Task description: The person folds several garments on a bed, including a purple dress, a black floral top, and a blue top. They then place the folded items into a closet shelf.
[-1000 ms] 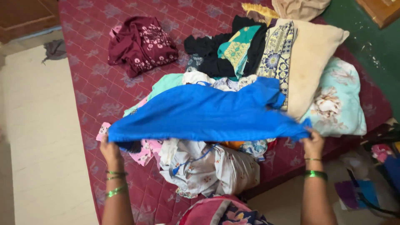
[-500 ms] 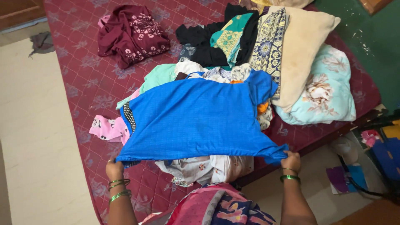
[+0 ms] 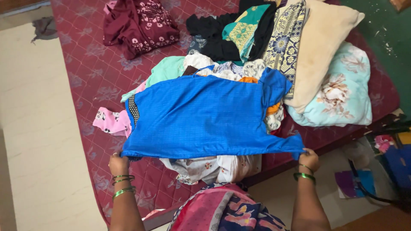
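Below, both hands pinching blue shirt (image 3: pixel 201 117) hem, spread over clothes pile (image 3: pixel 214 70), pillows (image 3: pixel 329 51) beside

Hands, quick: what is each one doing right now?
Left hand: closed on one bottom corner of the blue shirt.
Right hand: closed on the other bottom corner of the shirt.

Single camera, on head of person standing at bed (image 3: pixel 94 85) edge. Looks steeply down and forward across maroon quilted mattress. Near view: both forearms enter from bottom edge, left hand (image 3: pixel 118 164) and right hand (image 3: pixel 309 159) close below lens, blue shirt (image 3: pixel 201 117) mid-frame. Pillows (image 3: pixel 338 85) upper right, tiled floor (image 3: pixel 38 128) along left. No second view to overlap.
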